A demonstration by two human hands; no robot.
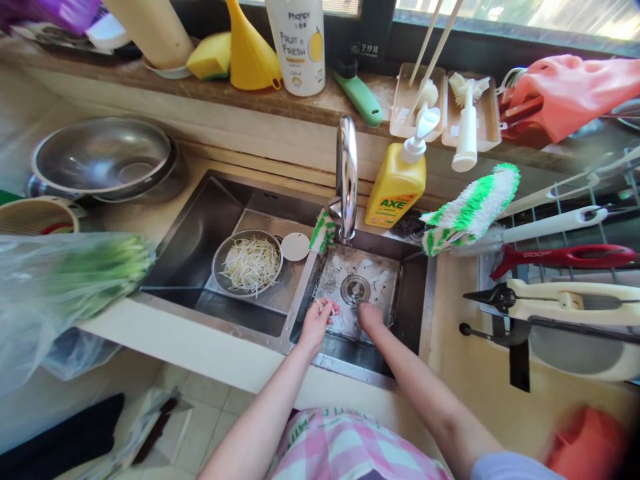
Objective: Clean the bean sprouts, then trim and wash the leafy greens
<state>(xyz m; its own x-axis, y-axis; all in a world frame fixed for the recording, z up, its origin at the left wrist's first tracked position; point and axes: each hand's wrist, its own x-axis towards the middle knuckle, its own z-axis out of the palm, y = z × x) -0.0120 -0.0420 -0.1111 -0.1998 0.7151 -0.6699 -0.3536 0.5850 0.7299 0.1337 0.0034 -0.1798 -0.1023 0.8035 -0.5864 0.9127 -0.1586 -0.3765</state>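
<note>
My left hand (pixel 316 325) is over the near left part of the right sink basin (pixel 425 283), its fingers curled around a few pale strands that look like bean sprouts (pixel 334 311). Just above the basin floor, near the drain (pixel 355 291), is my right hand (pixel 371 317); its fingers point down and are hidden behind the back of the hand. Dark bits and wet scraps are scattered around the drain. In the left basin (pixel 190 227), a round metal bowl (pixel 216 275) holds a pile of bean sprouts (pixel 251 265).
A chrome faucet (pixel 346 170) rises behind the basins, beside a yellow soap bottle (pixel 397 187). Metal bowls (pixel 103 157) and bagged greens (pixel 95 270) lie left. At right are a green-white cloth (pixel 475 203), scissors (pixel 570 300) and a rack of tools.
</note>
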